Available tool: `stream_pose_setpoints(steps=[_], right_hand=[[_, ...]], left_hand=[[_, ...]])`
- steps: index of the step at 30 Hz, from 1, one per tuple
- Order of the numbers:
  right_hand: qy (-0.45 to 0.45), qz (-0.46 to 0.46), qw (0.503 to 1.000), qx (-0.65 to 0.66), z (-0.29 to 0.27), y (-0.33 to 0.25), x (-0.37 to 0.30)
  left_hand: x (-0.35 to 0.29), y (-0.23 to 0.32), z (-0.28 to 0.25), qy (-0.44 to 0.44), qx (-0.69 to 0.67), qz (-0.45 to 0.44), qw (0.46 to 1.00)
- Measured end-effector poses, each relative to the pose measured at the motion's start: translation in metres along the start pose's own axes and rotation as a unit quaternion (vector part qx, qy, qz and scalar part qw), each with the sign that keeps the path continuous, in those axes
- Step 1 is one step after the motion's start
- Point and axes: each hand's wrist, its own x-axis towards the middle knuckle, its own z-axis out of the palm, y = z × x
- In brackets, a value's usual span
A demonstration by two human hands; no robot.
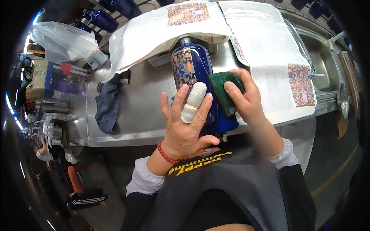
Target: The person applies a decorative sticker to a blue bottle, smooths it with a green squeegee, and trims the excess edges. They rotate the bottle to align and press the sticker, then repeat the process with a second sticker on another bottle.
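Observation:
A glossy dark blue bottle [203,57] lies on the steel worktable in front of me, its neck pointing away. On its upper side is a colourful floral decal [183,63], partly covered by my fingers. My left hand [181,129] is spread over the bottle's near part, with a white covering [197,94] on one finger; whether the fingertips press on the surface is unclear. My right hand [248,96] grips a flat green scraper [222,86] between thumb and fingers, beside the bottle's right side. The bottle's near end is partly hidden by my left hand.
White sheets [262,34] with printed floral decals [301,84] lie behind and to the right. A dark grey cloth [107,106] rests on the left of the steel table [144,107]. The sink [317,56] is at far right. More blue bottles [103,20] stand at the back.

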Motion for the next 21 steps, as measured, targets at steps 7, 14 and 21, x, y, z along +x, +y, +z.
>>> stream_pose_setpoints(steps=[7,14,21], right_hand=[[-0.004,-0.001,0.999,0.042,0.003,0.003,-0.001],[-0.020,0.006,0.999,0.028,0.001,0.004,-0.002],[-0.007,0.006,0.999,0.041,0.003,0.003,-0.001]], left_hand=[[-0.019,0.000,0.007,0.065,-0.022,-0.071,0.995],[-0.014,0.002,0.003,0.030,0.051,-0.005,0.998],[-0.016,-0.001,0.011,0.120,-0.076,-0.083,0.986]])
